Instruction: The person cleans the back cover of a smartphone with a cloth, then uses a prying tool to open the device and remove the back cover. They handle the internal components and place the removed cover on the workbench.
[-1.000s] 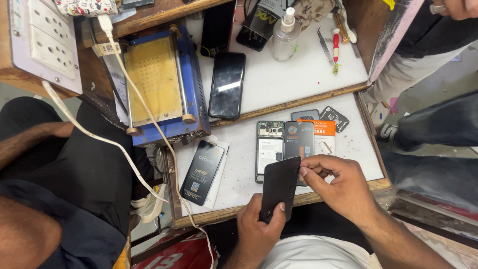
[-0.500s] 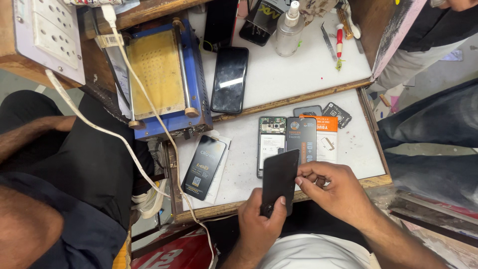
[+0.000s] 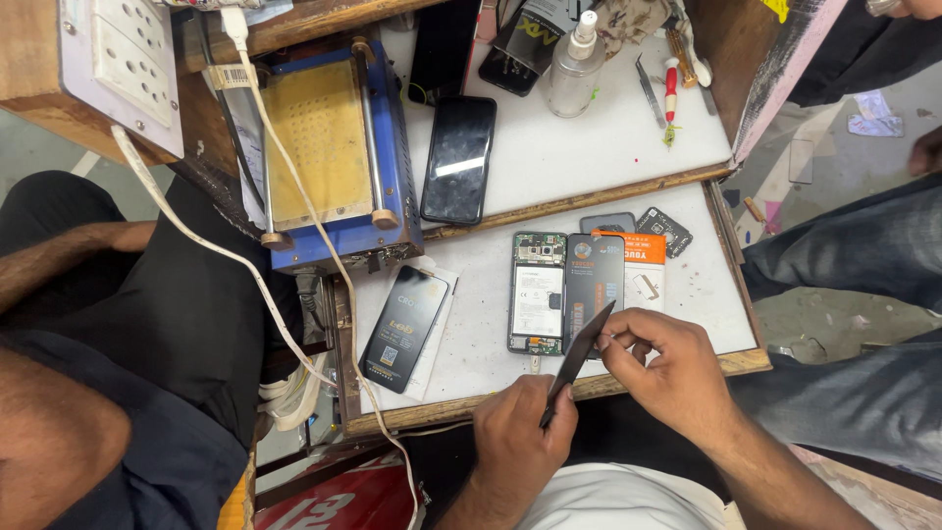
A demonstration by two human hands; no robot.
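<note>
Dark panel point(image 3: 574, 361) turned edge-on, both hands' fingers gripping it (above opened phone point(image 3: 537, 291))

A thin black panel point(image 3: 577, 358), smooth and faintly glossy, is catching light edge-on at lower centre. The white worktop point(image 3: 471, 344) is looking matt and scuffed, its rim bare rough wood. A glossy glass-fronted phone point(image 3: 458, 159) is reflecting light at upper centre, beside a blue painted-metal machine point(image 3: 339, 157) with a dull yellow pad. A clear plastic bottle point(image 3: 574, 71) is gleaming at top.
</note>
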